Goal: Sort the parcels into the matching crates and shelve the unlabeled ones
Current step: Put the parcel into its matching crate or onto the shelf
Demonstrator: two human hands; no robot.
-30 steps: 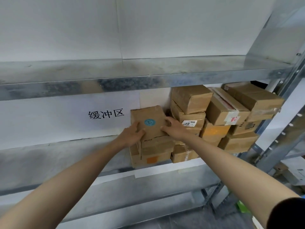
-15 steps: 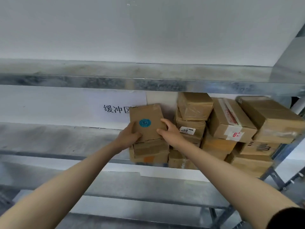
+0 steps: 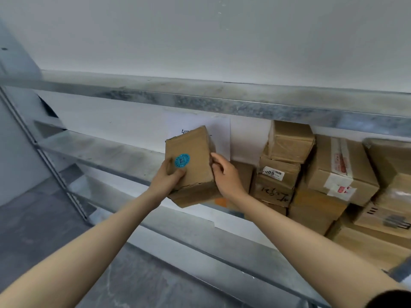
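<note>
Both arms are stretched out toward the metal shelf (image 3: 106, 152). The left hand (image 3: 169, 178) grips the near-left corner of a small cardboard parcel (image 3: 191, 172), thumb right by its round blue sticker (image 3: 182, 160), while the right hand (image 3: 224, 174) presses its fingers on the parcel's right edge. The parcel is tilted, in front of a white paper sign (image 3: 220, 132) whose writing it mostly covers. Stacked boxes (image 3: 287, 161) crowd the shelf to the right, some cut off at the frame edge.

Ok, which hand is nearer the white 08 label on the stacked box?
Right. The right hand grips the blue-sticker parcel's right edge, just left of the 08 label; the left hand holds its far side.
</note>
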